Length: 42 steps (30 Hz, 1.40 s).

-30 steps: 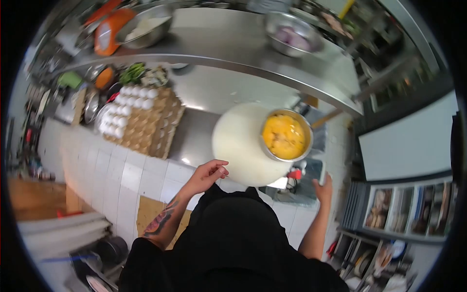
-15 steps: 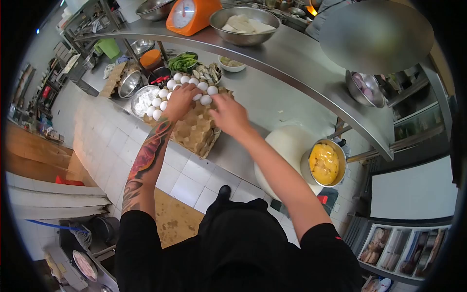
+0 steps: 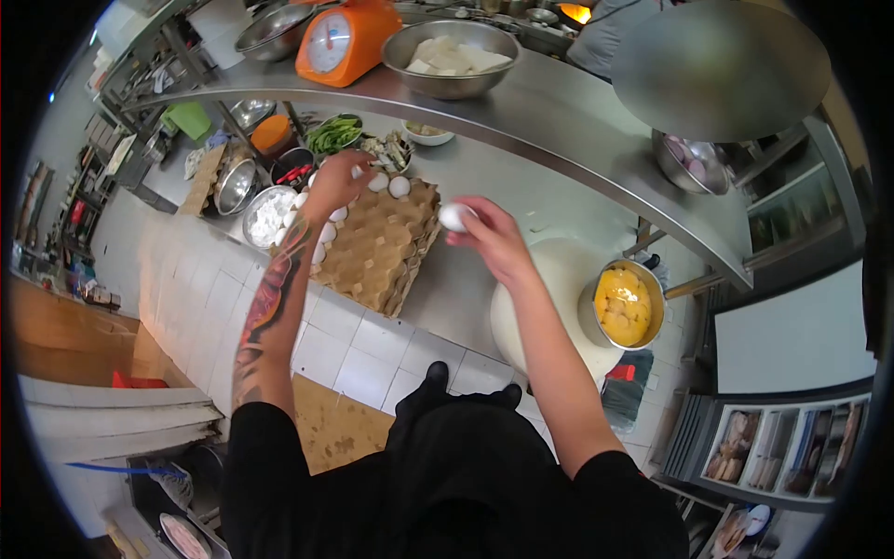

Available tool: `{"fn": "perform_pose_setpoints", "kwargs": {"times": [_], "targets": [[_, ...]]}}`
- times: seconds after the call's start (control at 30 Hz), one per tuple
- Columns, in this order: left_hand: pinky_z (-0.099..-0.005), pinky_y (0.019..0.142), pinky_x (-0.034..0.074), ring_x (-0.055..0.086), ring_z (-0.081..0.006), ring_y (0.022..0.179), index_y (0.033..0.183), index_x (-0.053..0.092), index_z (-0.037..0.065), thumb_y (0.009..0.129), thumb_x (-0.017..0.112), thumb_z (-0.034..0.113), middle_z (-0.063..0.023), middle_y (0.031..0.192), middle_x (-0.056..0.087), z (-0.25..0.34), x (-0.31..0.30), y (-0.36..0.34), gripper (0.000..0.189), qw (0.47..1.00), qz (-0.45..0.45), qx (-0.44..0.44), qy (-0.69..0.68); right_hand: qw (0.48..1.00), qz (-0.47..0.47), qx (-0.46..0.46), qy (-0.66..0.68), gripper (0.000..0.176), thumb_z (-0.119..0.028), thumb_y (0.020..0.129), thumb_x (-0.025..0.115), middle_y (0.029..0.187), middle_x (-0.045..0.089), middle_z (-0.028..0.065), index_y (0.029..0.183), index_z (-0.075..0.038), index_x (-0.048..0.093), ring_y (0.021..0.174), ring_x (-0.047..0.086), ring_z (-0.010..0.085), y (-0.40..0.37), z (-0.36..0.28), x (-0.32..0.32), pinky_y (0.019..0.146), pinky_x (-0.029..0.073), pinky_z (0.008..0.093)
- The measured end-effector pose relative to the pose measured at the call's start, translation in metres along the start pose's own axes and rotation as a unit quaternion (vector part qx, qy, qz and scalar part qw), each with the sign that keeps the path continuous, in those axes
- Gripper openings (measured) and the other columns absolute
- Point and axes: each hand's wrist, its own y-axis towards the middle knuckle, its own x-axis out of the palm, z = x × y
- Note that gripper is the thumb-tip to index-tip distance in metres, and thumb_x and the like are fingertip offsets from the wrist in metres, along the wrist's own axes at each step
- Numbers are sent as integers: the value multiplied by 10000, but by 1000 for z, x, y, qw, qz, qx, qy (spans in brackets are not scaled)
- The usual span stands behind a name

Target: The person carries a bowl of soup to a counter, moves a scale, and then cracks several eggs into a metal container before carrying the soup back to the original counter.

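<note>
A white egg [image 3: 453, 217] is pinched in the fingers of my right hand [image 3: 498, 244], over the counter just right of the cardboard egg tray [image 3: 368, 247]. My left hand [image 3: 337, 186] is above the tray's far left part, its fingers curled round another egg [image 3: 357, 171] that is mostly hidden by them. Two white eggs [image 3: 399, 187] sit in the tray's far row, right of that hand. More eggs run along the tray's left side, partly under my left forearm. Bare cups fill the near and right part of the tray.
A pot of yolks [image 3: 622, 306] stands at the right beside a round white surface [image 3: 549, 279]. Bowls of white powder [image 3: 268, 216], green vegetables [image 3: 333, 136] and sliced food [image 3: 386, 152] surround the tray. The raised steel shelf [image 3: 549, 98] holds an orange scale [image 3: 346, 42] and metal bowls.
My right hand has moved right, away from the tray, with an egg. My left hand has shifted slightly up and left. The view has shifted a little, and more bare tray cups show.
</note>
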Motion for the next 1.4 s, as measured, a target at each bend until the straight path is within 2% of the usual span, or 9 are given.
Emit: {"fn": "perform_pose_setpoints", "kwargs": {"times": [0.03, 0.27, 0.3, 0.57, 0.9, 1.0, 1.13, 1.33, 1.4], "targets": [[-441, 792, 549, 690, -329, 900, 1296, 635, 124, 754, 746, 123, -164, 988, 706, 1, 5, 0, 553, 981, 36, 166, 97, 999, 10, -12, 37, 339, -105, 997, 599, 1133, 655, 127, 1330, -61, 555, 963, 684, 236, -31, -6, -18, 868, 588, 381], [-448, 844, 525, 694, -354, 943, 1290, 656, 130, 778, 719, 111, -213, 1103, 703, 19, -2, 37, 516, 955, -197, 169, 143, 992, 72, 16, 106, 464, -160, 1022, 533, 1123, 660, 179, 1458, -38, 435, 807, 651, 225, -238, -63, -158, 757, 563, 352], [-467, 819, 521, 673, -380, 918, 1263, 674, 136, 774, 704, 188, -207, 1004, 699, 19, 0, 40, 493, 960, -106, 229, 120, 991, 110, -4, 74, 481, -182, 1029, 516, 1128, 660, 183, 1474, -29, 417, 774, 632, 210, -261, -68, -176, 725, 547, 334], [-489, 845, 529, 652, -468, 949, 1239, 693, 160, 814, 624, 113, -272, 1199, 552, 6, 43, 40, 433, 963, -124, 163, 174, 830, 498, -242, 69, 343, -283, 1055, 511, 998, 661, 101, 1272, -23, 558, 711, 596, 130, -279, -82, -294, 619, 493, 276], [-457, 854, 546, 637, -447, 1019, 1219, 672, 106, 728, 742, 69, -291, 1262, 515, 51, 34, 22, 497, 971, -132, 50, 192, 860, 462, -184, 113, 284, -262, 1041, 549, 936, 637, 42, 1241, -61, 543, 694, 566, 125, -272, -89, -273, 621, 473, 288], [-444, 828, 554, 642, -410, 981, 1218, 670, 108, 757, 776, 104, -249, 1204, 530, 51, 39, 10, 473, 988, -30, 74, 134, 905, 396, -127, -94, 272, -247, 1031, 569, 934, 639, 43, 1235, -71, 530, 726, 583, 149, -268, -80, -262, 645, 474, 302], [-422, 869, 538, 592, -302, 1112, 1225, 659, 87, 831, 769, 132, -188, 1216, 570, 138, 61, -13, 412, 994, 77, 28, -75, 823, 364, -146, -412, 260, -216, 1008, 597, 918, 643, 136, 1215, -85, 511, 790, 637, 265, -253, -76, -255, 706, 504, 369], [-339, 847, 547, 584, -233, 1086, 1185, 653, 24, 855, 772, 142, -113, 1197, 586, 252, 157, -28, 370, 960, 14, 136, -243, 692, 283, -13, -664, 321, -285, 967, 648, 998, 628, 189, 1220, -141, 514, 893, 659, 410, -247, -107, -210, 723, 521, 470], [-297, 746, 549, 586, -198, 1022, 1174, 651, 15, 868, 771, 175, -101, 1130, 586, 304, 184, -35, 365, 903, -78, 8, -421, 641, 250, 62, -723, 307, -313, 958, 653, 1001, 617, 174, 1202, -164, 541, 915, 659, 416, -246, -111, -199, 720, 519, 511]]}}
